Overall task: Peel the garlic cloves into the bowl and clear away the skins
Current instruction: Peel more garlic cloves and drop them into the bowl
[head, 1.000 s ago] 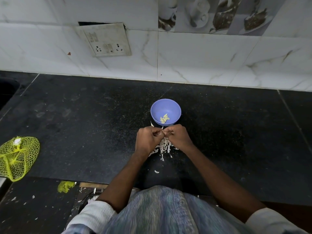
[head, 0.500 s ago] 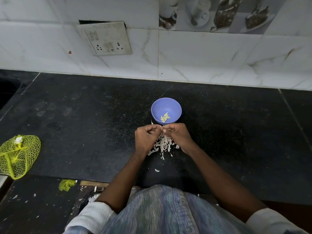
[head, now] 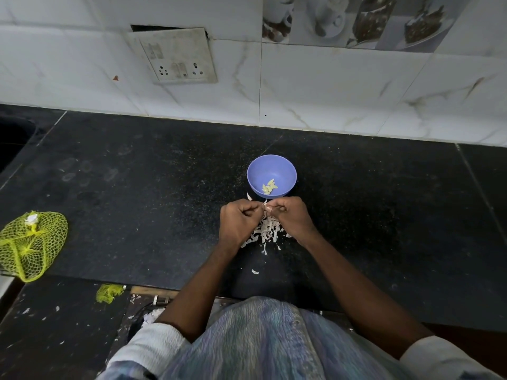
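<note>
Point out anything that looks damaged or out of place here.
The socket plate on the tiled wall hangs crooked, with a dark gap showing above it. Garlic skins lie scattered on the black counter under the hands, and more scraps litter the lower ledge.

Both forearms come up from the bottom of the frame and angle in toward each other, meeting just below centre. Left hand (head: 238, 223) is curled into a loose fist, knuckles up, thumb and forefinger pinched at its upper right corner. Right hand (head: 291, 216) mirrors it, fingers curled, fingertips (head: 270, 209) pinching toward the left. The two hands nearly touch at the tips. White sleeves sit pushed up near the elbows.
</note>
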